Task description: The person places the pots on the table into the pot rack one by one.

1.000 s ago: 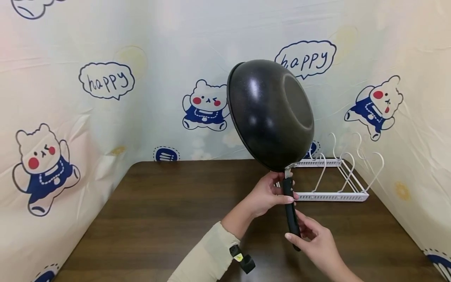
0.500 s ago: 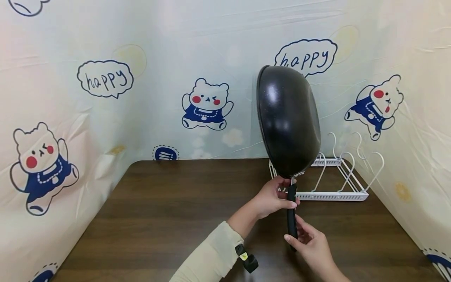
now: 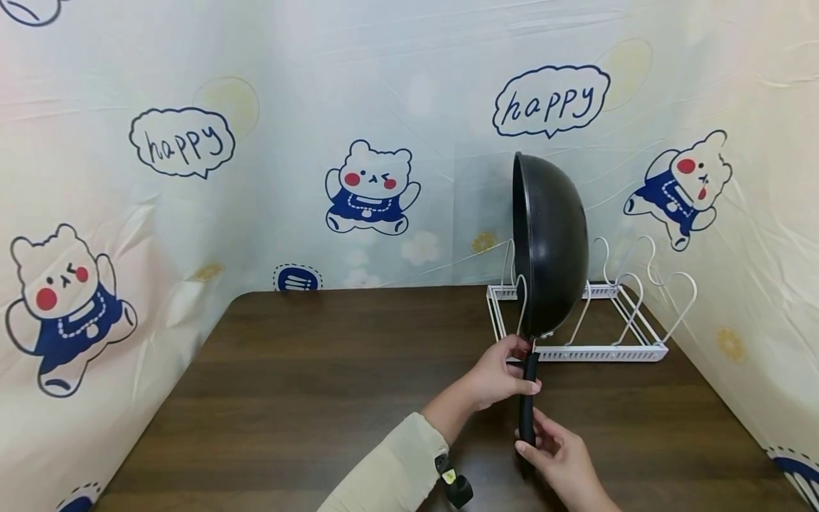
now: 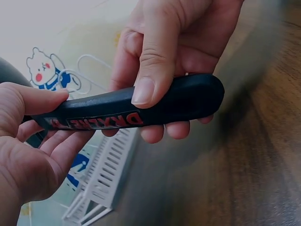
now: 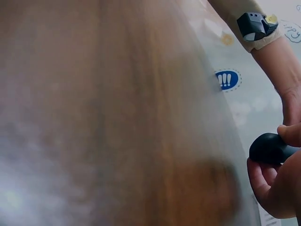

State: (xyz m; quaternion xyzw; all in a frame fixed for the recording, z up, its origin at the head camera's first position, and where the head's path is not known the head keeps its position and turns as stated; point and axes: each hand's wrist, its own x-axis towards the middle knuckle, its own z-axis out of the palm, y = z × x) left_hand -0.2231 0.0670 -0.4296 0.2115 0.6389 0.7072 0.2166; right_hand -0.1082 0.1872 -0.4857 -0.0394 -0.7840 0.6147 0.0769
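A black wok (image 3: 555, 242) stands on its side in the head view, its rim turned left and its rounded base to the right. It overlaps the left part of a white wire rack (image 3: 601, 353). My left hand (image 3: 499, 373) grips the black handle (image 3: 527, 412) close to the bowl. Lower down, my right hand (image 3: 559, 455) pinches the same handle near its end. In the left wrist view, red lettering shows on the handle (image 4: 141, 108), with the right thumb laid over it. The right wrist view shows only the rounded handle end (image 5: 268, 148) between right-hand fingers.
Several curved white hooks (image 3: 684, 299) rise from the rack at the table's back right. The brown wooden table (image 3: 307, 398) stretches left and forward of it. A printed curtain (image 3: 288, 178) with cartoon bears hangs behind and along both sides.
The wok has turned from showing its base to nearly edge-on, moving right and lower over the rack. Both hands have kept their grip and come slightly down with the handle.
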